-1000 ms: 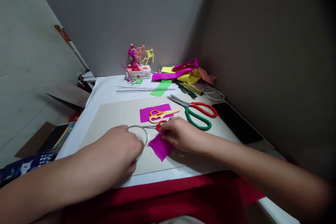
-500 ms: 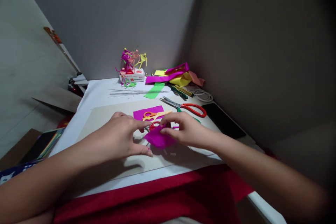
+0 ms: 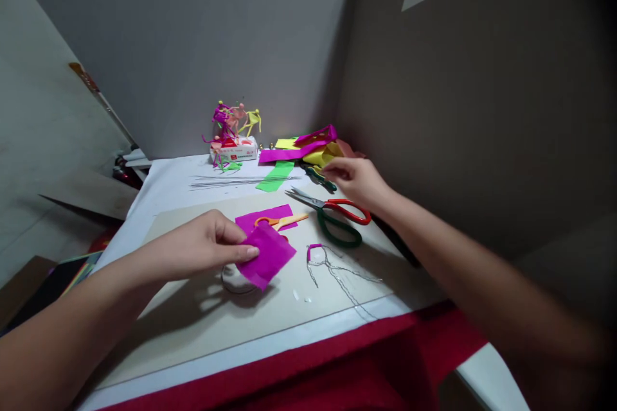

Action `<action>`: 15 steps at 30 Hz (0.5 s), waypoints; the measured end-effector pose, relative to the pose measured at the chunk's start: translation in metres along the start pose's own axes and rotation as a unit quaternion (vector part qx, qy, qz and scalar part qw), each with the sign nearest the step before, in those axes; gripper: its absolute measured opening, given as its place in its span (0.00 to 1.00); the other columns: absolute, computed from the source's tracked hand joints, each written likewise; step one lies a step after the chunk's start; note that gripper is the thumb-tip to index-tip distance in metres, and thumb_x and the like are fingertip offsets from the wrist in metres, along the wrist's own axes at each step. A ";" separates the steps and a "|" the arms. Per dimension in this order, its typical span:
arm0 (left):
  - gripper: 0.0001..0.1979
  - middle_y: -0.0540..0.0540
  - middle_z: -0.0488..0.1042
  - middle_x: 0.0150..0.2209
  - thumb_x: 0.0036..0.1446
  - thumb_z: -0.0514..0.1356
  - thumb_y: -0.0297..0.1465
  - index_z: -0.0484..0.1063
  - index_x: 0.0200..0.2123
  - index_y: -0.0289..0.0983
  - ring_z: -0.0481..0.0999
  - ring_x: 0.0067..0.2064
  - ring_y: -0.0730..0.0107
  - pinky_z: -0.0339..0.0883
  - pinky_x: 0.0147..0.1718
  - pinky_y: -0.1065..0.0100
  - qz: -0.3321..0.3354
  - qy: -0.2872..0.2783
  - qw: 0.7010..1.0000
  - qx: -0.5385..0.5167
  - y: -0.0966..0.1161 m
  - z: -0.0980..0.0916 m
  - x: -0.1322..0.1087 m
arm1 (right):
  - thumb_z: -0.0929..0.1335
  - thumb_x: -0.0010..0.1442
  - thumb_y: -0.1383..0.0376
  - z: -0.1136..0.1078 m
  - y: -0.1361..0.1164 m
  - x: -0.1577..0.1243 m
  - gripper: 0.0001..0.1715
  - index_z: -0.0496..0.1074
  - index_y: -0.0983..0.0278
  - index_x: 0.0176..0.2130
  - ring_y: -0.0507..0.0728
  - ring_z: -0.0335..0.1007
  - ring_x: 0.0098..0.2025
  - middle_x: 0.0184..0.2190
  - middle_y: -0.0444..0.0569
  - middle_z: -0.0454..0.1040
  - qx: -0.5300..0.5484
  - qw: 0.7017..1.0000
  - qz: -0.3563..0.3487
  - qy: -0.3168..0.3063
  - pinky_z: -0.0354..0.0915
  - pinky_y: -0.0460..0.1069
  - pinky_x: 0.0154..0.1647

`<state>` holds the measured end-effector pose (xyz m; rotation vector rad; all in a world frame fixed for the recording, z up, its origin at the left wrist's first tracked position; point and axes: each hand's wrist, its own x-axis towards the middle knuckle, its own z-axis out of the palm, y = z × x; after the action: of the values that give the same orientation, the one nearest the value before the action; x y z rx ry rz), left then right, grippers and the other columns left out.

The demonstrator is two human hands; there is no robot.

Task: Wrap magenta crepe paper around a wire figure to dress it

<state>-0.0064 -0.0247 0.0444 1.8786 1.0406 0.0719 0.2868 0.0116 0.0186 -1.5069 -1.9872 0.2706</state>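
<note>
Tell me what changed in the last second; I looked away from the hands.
The right hand let go of the magenta paper and moved off to the far paper pile, near the green pliers. The left hand left the tape ring and now pinches that paper. The large scissors and orange scissors stayed put.

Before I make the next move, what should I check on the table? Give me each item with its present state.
1. Grip: left hand pinches the pink paper square: ok.
2. right hand holds nothing: ok.
3. Its fingertips touch the pliers: cannot tell.
4. big scissors lie flat on the board, untouched: ok.
5. wire figure lies apart from both hands: ok.
6. clear ring in full view: not ok, the paper square covers part of it.
</note>
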 end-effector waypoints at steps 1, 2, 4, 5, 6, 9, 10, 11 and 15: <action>0.18 0.53 0.62 0.16 0.54 0.59 0.42 0.77 0.22 0.34 0.56 0.21 0.77 0.52 0.22 0.74 0.004 0.011 1.000 -0.016 -0.003 -0.004 0.003 | 0.65 0.63 0.64 -0.004 0.021 0.011 0.13 0.74 0.70 0.41 0.60 0.71 0.45 0.41 0.56 0.75 -0.025 0.999 0.025 0.006 0.65 0.53 0.47; 0.17 0.52 0.66 0.18 0.54 0.60 0.41 0.77 0.22 0.35 0.60 0.22 0.76 0.56 0.24 0.74 0.006 0.016 0.999 -0.034 -0.007 -0.008 0.006 | 0.66 0.62 0.64 -0.008 0.040 0.020 0.13 0.73 0.70 0.42 0.61 0.70 0.46 0.43 0.57 0.74 -0.046 0.998 0.046 0.004 0.65 0.54 0.47; 0.14 0.50 0.73 0.21 0.53 0.62 0.40 0.79 0.24 0.36 0.67 0.25 0.74 0.63 0.29 0.74 -0.005 0.014 0.997 -0.080 -0.014 -0.016 0.013 | 0.65 0.63 0.61 -0.011 0.072 0.030 0.17 0.68 0.65 0.50 0.58 0.69 0.47 0.49 0.52 0.69 -0.079 0.994 0.075 -0.007 0.68 0.56 0.46; 0.13 0.49 0.75 0.23 0.53 0.62 0.39 0.79 0.25 0.36 0.70 0.27 0.72 0.65 0.31 0.73 -0.016 0.007 0.995 -0.100 -0.017 -0.020 0.016 | 0.65 0.63 0.61 -0.010 0.084 0.031 0.17 0.67 0.64 0.51 0.58 0.69 0.47 0.50 0.52 0.69 -0.090 0.992 0.084 -0.013 0.68 0.56 0.46; 0.13 0.48 0.77 0.24 0.52 0.62 0.39 0.79 0.25 0.36 0.73 0.28 0.71 0.67 0.32 0.72 -0.029 -0.003 0.993 -0.113 -0.021 -0.024 0.019 | 0.65 0.63 0.61 -0.009 0.093 0.031 0.17 0.67 0.65 0.51 0.58 0.69 0.47 0.50 0.52 0.69 -0.100 0.991 0.090 -0.018 0.69 0.57 0.46; 0.13 0.45 0.79 0.27 0.51 0.64 0.40 0.80 0.26 0.36 0.76 0.31 0.66 0.71 0.34 0.69 -0.064 -0.032 0.989 -0.130 -0.033 -0.035 0.027 | 0.65 0.63 0.61 -0.006 0.106 0.030 0.17 0.67 0.65 0.51 0.58 0.69 0.47 0.50 0.52 0.69 -0.123 0.987 0.097 -0.023 0.68 0.56 0.46; 0.13 0.44 0.79 0.28 0.50 0.64 0.40 0.80 0.27 0.35 0.77 0.31 0.66 0.71 0.34 0.68 -0.075 -0.035 0.987 -0.135 -0.037 -0.040 0.030 | 0.65 0.63 0.61 -0.007 0.108 0.030 0.17 0.67 0.64 0.50 0.58 0.69 0.47 0.50 0.52 0.69 -0.127 0.987 0.097 -0.023 0.68 0.56 0.46; 0.13 0.44 0.79 0.28 0.50 0.64 0.39 0.79 0.27 0.35 0.76 0.30 0.67 0.71 0.33 0.69 -0.081 -0.026 0.986 -0.145 -0.041 -0.044 0.032 | 0.64 0.64 0.61 -0.008 0.108 0.031 0.16 0.67 0.64 0.50 0.57 0.69 0.47 0.50 0.52 0.69 -0.130 0.987 0.095 -0.023 0.68 0.56 0.46; 0.12 0.45 0.78 0.25 0.51 0.64 0.38 0.79 0.26 0.34 0.74 0.26 0.74 0.68 0.28 0.75 -0.098 -0.017 0.980 -0.172 -0.055 -0.056 0.040 | 0.65 0.63 0.62 -0.022 0.093 0.034 0.14 0.68 0.62 0.49 0.58 0.69 0.47 0.50 0.52 0.70 -0.107 0.991 0.081 -0.023 0.68 0.56 0.45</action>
<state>-0.0407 0.0518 0.0186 1.4570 1.1065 0.0973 0.3684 0.0687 0.0002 -1.8157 -1.9826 0.1640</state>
